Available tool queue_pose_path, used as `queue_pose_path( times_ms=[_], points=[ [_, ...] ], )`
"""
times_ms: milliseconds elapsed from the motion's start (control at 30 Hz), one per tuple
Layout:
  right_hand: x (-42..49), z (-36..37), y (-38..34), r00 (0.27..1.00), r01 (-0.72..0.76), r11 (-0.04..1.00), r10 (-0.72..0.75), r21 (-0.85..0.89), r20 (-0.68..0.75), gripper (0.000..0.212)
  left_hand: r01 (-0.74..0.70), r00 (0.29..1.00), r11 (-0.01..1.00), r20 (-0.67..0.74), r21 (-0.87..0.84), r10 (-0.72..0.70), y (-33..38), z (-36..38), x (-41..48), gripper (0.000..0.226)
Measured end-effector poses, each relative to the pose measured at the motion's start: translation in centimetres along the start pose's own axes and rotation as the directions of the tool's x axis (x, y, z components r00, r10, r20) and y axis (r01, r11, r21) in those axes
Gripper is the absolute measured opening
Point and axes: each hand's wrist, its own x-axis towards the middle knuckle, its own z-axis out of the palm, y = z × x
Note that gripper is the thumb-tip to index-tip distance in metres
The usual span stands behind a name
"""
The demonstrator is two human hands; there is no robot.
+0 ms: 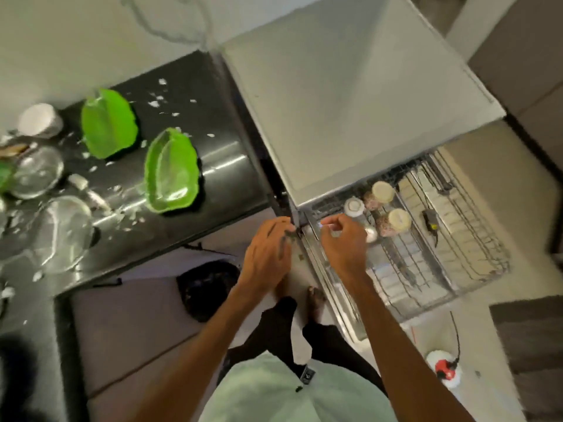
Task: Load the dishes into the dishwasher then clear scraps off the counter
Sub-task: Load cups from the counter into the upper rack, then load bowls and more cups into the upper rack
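Pale shirt [274, 391] fills the bottom edge, both forearms reaching out to the pulled-out wire rack [475, 239]. The right hand [342, 239] curls round the rack's near-left corner rim. The left hand [268, 248] bends its fingers just beside it; whether it holds anything I cannot tell. The rack carries two cream-lidded jars [396, 222] lying beside a white-capped one [353, 207]. On the black counter [213, 141], two green leaf-shaped dishes [172, 172] sit mid-surface. Glass bowls [65, 233] and a white cup [39, 120] crowd its left edge among white scraps [155, 103].
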Motion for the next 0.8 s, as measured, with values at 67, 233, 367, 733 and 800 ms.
queue_pose_path(
  times_ms=[67,233,367,733,800],
  points=[
    [-0.8,1.4,-3.2,0.992,0.098,0.995,-0.095,-0.032,0.08,0.013,0.06,0.988,0.998,-0.145,0.016,-0.057,-0.4,-3.5,-1.7,0.025],
    [-3.4,7.0,-10.6,0.922,0.282,0.957,-0.251,-0.065,0.293,0.014,0.334,0.904,0.943,-0.281,-0.004,-0.322,-3.4,-9.8,-6.6,0.038],
    [-6.2,12.6,-15.5,0.818,0.407,0.91,-0.324,-0.08,0.476,0.013,0.444,0.822,0.894,-0.371,-0.058,-0.432,-6.5,-14.3,-10.1,0.036],
    [-14.9,27.7,-26.1,0.627,0.623,0.78,-0.447,-0.066,0.638,0.006,0.615,0.628,0.774,-0.498,-0.153,-0.598,-17.0,-26.7,-20.2,0.027],
    [-16.1,29.4,-27.5,0.612,0.647,0.759,-0.462,-0.07,0.642,0.006,0.641,0.608,0.752,-0.496,-0.154,-0.62,-18.3,-28.5,-21.3,0.028]
  ],
)
